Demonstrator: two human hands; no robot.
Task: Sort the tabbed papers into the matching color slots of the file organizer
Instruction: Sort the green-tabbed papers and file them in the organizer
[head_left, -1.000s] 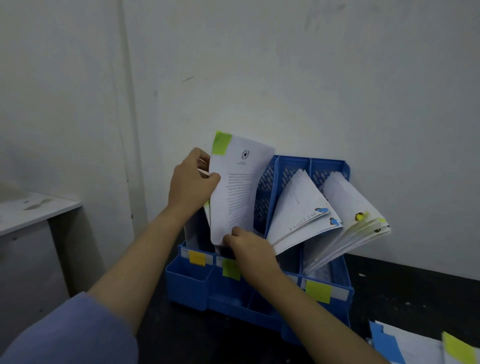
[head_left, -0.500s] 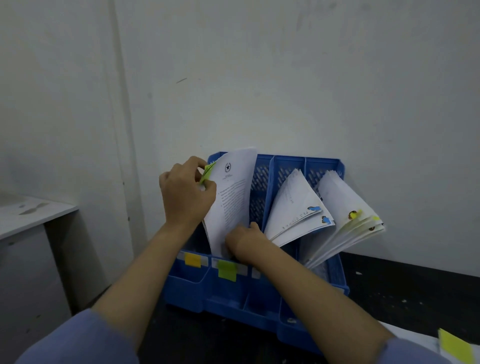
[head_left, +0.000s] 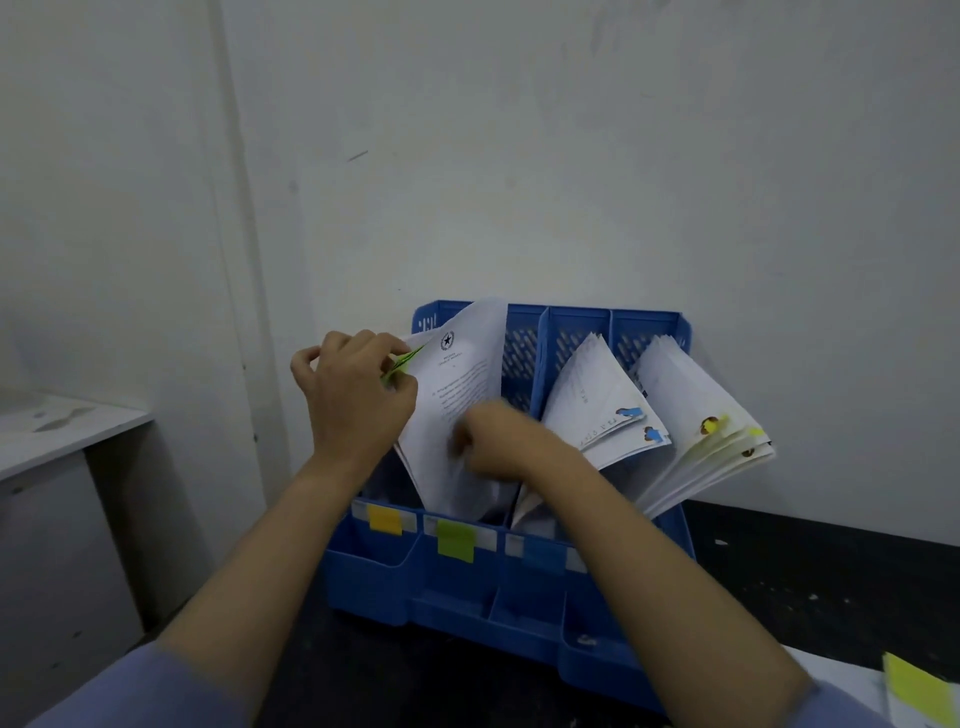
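Head view shows me the blue plastic four-slot file organizer (head_left: 524, 587) against the white wall (head_left: 571, 156), with the white printed sheet carrying a green tab (head_left: 457, 405) standing in the second slot from the left, above the green sticky label (head_left: 455, 540). My left hand (head_left: 353, 400) pinches the sheet's upper corner at the tab, fingers curled around it. My right hand (head_left: 498, 441) is motion-blurred low against the sheet; I cannot tell whether its fingers grip or merely press. I judge the sheet nearly seated. The risk: its soft lower edge could buckle or catch on papers already inside, or slip across the divider toward the blue-tabbed stack (head_left: 602, 410), if I push down unevenly.
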